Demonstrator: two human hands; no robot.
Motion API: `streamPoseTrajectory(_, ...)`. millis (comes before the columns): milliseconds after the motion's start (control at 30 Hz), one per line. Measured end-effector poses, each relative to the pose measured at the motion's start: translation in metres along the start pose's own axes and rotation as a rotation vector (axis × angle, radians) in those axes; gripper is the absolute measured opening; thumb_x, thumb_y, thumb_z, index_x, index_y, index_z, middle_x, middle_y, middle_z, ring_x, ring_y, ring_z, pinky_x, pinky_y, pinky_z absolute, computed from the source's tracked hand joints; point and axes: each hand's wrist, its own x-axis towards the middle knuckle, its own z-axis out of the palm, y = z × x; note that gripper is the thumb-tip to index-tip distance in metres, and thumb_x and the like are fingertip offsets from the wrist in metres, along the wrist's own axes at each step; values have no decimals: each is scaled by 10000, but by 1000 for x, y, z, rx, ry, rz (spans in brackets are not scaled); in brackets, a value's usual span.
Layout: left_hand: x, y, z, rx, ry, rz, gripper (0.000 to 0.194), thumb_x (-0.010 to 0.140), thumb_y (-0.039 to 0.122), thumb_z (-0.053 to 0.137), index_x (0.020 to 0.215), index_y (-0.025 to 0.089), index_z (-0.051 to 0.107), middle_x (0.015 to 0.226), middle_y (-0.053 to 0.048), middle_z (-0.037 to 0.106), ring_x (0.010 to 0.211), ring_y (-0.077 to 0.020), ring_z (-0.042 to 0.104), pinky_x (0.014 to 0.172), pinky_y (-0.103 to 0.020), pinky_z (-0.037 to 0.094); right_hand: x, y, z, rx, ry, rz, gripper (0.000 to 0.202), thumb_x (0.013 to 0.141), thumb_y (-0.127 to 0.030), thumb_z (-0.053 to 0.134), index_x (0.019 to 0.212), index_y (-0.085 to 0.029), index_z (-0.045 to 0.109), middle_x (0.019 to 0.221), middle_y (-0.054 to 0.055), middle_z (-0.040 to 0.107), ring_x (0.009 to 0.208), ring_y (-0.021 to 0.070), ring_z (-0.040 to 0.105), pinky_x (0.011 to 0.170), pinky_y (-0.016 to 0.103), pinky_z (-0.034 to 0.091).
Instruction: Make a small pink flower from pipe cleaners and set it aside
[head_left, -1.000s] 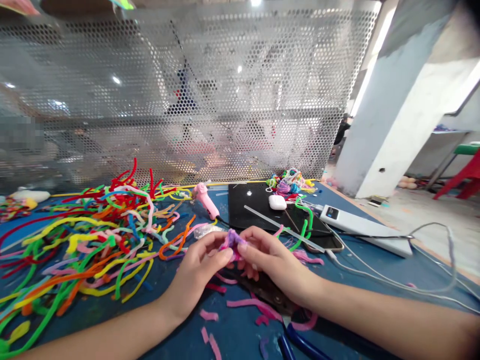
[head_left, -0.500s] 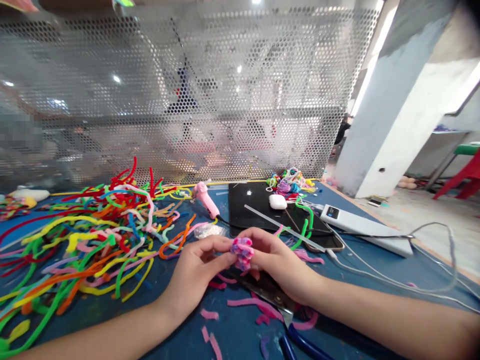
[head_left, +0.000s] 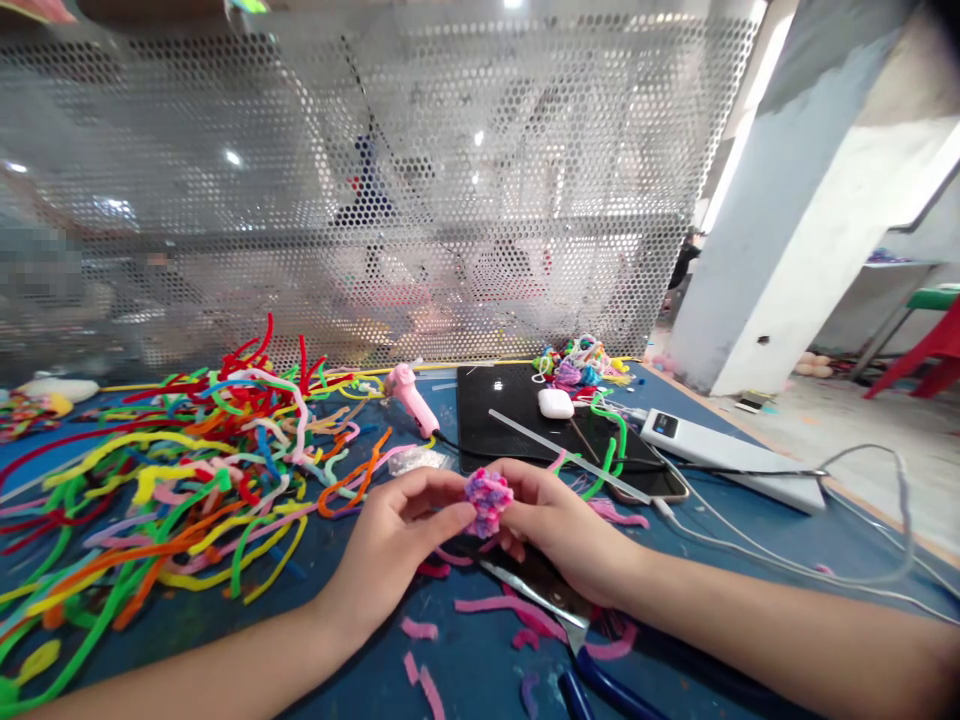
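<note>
A small fuzzy pink and purple piece is held up between both hands above the blue table. My left hand pinches its left side with thumb and index finger. On its right side, my right hand grips it between thumb and fingers. Below the hands lie scissors with dark blue handles, their blades partly under my right hand. Cut pink fuzzy strips are scattered around the scissors.
Colourful pipe cleaners are heaped at the left. Behind the hands are a pink glue gun, a black mat, a white case and a phone. A white power bank with cables lies at the right, before a perforated metal screen.
The fuzzy piece has turned slightly between my fingers and shifted a little to the right. More of the scissor blades shows beneath it.
</note>
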Motion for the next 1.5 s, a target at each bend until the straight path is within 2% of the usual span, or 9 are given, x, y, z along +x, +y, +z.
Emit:
streamPoseTrajectory(200, 1, 2, 0, 18, -20, -29, 179, 738, 315, 703, 653, 169, 645, 627, 18, 639, 620, -128, 563, 603, -217, 436, -1, 1, 0, -111, -32, 19, 120, 718, -243, 607, 787, -168, 543, 544, -77, 497, 458, 46, 408, 443, 172, 299)
streamPoseTrajectory(333, 1, 4, 2, 17, -25, -52, 216, 741, 353, 697, 652, 168, 631, 595, 24, 609, 571, -121, 526, 547, -216, 407, -1, 2, -1, -141, -42, 11, 82, 728, -229, 571, 774, -174, 532, 534, -75, 490, 457, 56, 413, 445, 177, 315)
streamPoseTrajectory(500, 1, 5, 3, -24, -4, -34, 181, 717, 339, 724, 718, 171, 656, 630, 28, 605, 600, -116, 530, 579, -209, 416, 0, 1, -1, -155, -65, 7, 66, 750, -226, 556, 777, -185, 512, 542, -73, 483, 465, 64, 415, 443, 179, 314)
streamPoseTrajectory(900, 3, 1, -2, 49, -91, -59, 301, 667, 361, 758, 584, 140, 572, 566, 23, 542, 563, -112, 480, 555, -222, 362, -4, 2, -3, -345, -154, -146, 60, 773, -152, 557, 769, -170, 500, 685, -49, 437, 612, 79, 391, 537, 200, 319)
streamPoseTrajectory(1033, 3, 0, -2, 36, -75, -48, 305, 719, 383, 720, 602, 150, 561, 573, 30, 531, 560, -104, 468, 553, -217, 370, -2, 2, -2, -259, -135, -51, 73, 768, -188, 565, 755, -182, 493, 601, -61, 457, 521, 72, 411, 471, 189, 318)
streamPoseTrajectory(1167, 1, -4, 0, -28, -29, -2, 241, 751, 380, 704, 893, 196, 641, 777, 2, 604, 733, -144, 564, 617, -217, 438, 1, 1, -1, -54, -44, 2, 137, 774, -287, 584, 727, -177, 517, 532, -69, 495, 434, 48, 394, 417, 169, 281)
streamPoseTrajectory(1300, -3, -7, 1, -51, -157, 46, 662, 656, 292, 802, 1260, 334, 534, 1212, -44, 548, 1115, -245, 535, 792, -271, 492, 1, 0, -2, 2, -53, 55, 218, 747, -367, 637, 743, -160, 566, 518, -61, 532, 388, 29, 379, 374, 156, 237)
streamPoseTrajectory(1400, -4, -7, 0, 2, -250, 97, 587, 677, 265, 790, 1218, 362, 585, 1288, -23, 490, 1197, -254, 489, 912, -306, 470, 0, -2, -3, -57, -111, 72, 194, 696, -320, 675, 726, -152, 583, 467, -75, 503, 359, 23, 354, 356, 153, 232)
streamPoseTrajectory(1500, -5, -7, 0, 17, -250, 115, 509, 667, 248, 795, 1142, 340, 636, 1248, -26, 498, 1176, -254, 507, 922, -316, 475, -1, -3, -3, -48, -126, 61, 168, 678, -291, 674, 714, -155, 582, 471, -81, 497, 358, 19, 352, 353, 148, 244)
